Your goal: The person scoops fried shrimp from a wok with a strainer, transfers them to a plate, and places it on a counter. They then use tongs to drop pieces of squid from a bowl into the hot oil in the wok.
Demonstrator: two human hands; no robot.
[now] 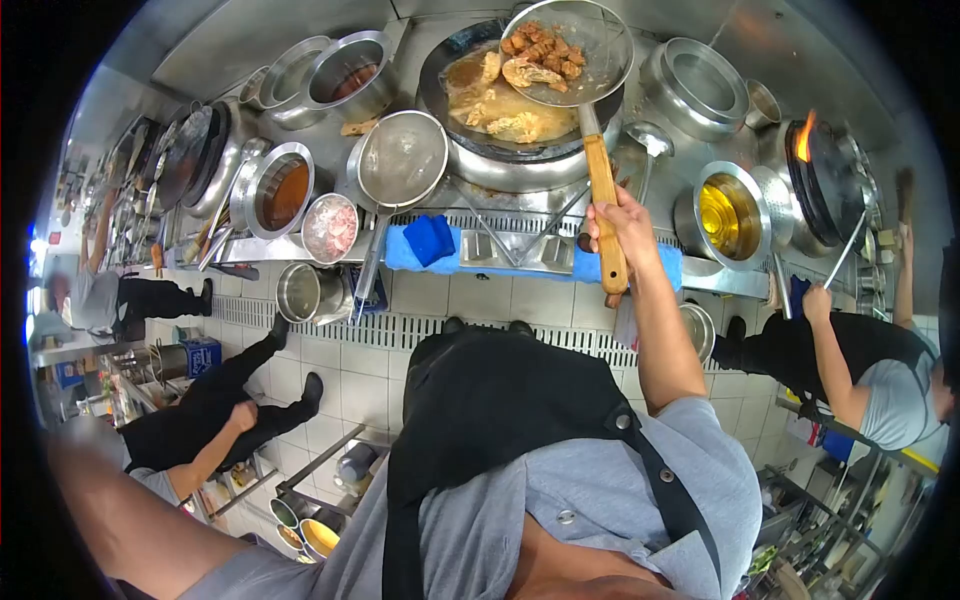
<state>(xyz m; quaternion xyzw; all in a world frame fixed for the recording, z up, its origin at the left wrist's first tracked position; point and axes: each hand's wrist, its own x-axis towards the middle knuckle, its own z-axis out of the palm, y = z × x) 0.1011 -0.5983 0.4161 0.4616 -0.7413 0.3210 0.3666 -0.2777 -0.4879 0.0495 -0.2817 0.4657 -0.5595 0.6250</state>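
Observation:
My right hand [622,228] is closed around the wooden handle of a wire-mesh skimmer [600,62]. The skimmer is held over the far right part of a wok [440,112]. In its mesh lie browned fried pieces [545,50] and a paler battered one [530,74]. Bubbling oil fills the wok, with several pale battered pieces [514,127] floating in it. My left arm [150,520] reaches out at the lower left; its hand is outside the picture.
Left of the wok are a fine strainer [402,160], a pot of brown liquid [285,195] and a bowl of pinkish contents [330,228]. A ladle [652,140] and a pot of yellow oil [728,218] stand right. Co-workers [880,390] work on both sides; a flame [805,138] burns right.

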